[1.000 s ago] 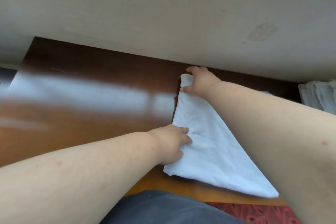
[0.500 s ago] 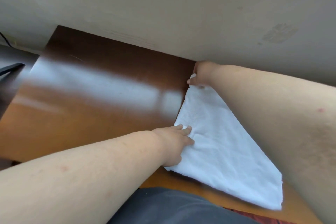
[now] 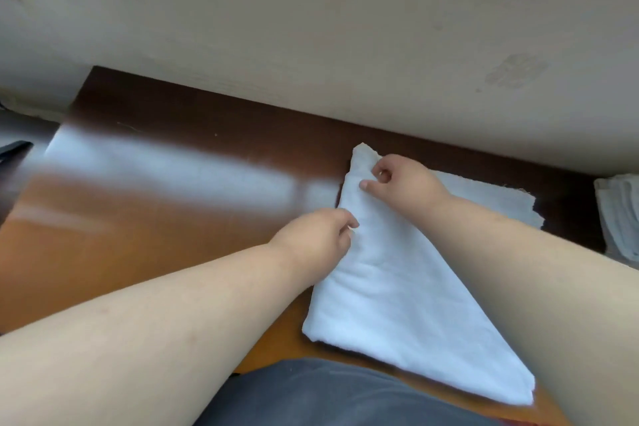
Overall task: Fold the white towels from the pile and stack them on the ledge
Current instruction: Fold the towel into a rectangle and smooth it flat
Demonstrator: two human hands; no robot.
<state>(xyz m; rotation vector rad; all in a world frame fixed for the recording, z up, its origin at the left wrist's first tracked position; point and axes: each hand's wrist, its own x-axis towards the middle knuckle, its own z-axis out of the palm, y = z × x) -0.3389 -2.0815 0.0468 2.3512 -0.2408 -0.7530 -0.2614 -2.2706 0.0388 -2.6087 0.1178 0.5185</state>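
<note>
Since half a second ago the right hand (image 3: 401,180) has been coming back from the wall-side corner of the white towel (image 3: 390,290) and is now sitting just inside the far tip, while the left hand (image 3: 318,240) is holding almost the same place on the left edge.

Nearest, the towel's broad end is lying flat on the wooden ledge (image 3: 155,225), close to the person's dark lap. Midway up, the left hand is curling its fingers over the left fold line, fingertips pressing or lightly pinching the cloth; which of the two I cannot tell. Farther on, the right hand is half closed, thumb laid out on the top layer and fingers bent in toward the palm, apparently pinching the narrow far end. Beyond it another flat white cloth (image 3: 491,197) is lying under or behind the towel, and a pile of towels (image 3: 619,218) is showing at the right edge.

The step looks to be mid-fold: squaring the far corner. The next move likely calls for both hands lifting one end and carrying it over evenly, edges matched.
</note>
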